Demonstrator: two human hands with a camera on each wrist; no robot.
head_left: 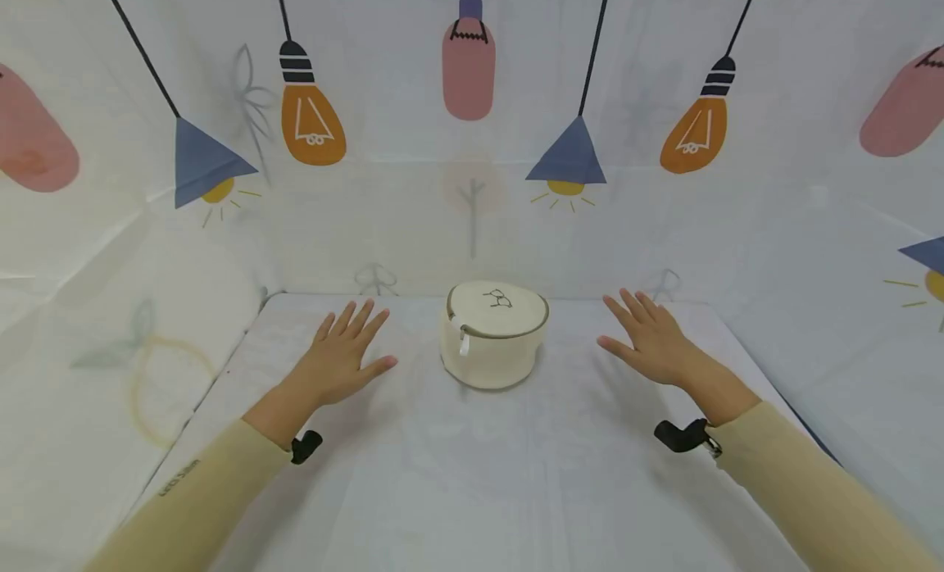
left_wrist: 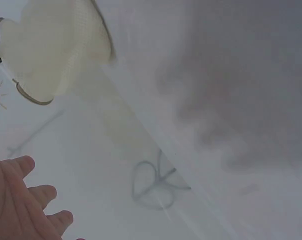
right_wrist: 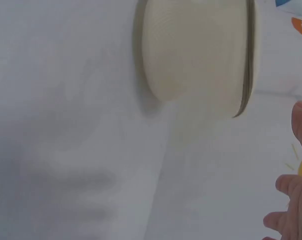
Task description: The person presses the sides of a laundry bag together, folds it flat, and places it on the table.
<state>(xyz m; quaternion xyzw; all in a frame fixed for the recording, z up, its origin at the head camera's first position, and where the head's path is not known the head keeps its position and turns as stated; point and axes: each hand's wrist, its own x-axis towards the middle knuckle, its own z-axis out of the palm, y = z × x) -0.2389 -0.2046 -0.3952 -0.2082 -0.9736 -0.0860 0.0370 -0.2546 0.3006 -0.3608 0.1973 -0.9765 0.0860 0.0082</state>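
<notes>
A round cream zippered pouch (head_left: 492, 355) with brown piping and a small line drawing on its lid stands upright near the back of the white table. Its zipper pull hangs at the front left, and the lid lies over the top. To the left of it my left hand (head_left: 342, 355) hovers palm down with fingers spread, holding nothing. My right hand (head_left: 652, 342) is spread the same way on the other side, apart from the pouch. The left wrist view catches the pouch (left_wrist: 51, 50) beyond the fingers (left_wrist: 41, 195); the right wrist view shows its side (right_wrist: 196, 55).
White cloth printed with hanging lamps and bulbs (head_left: 313, 121) rises behind and on both sides of the table (head_left: 472, 490). Dark straps (head_left: 682, 435) sit at both wrists, by the beige sleeves.
</notes>
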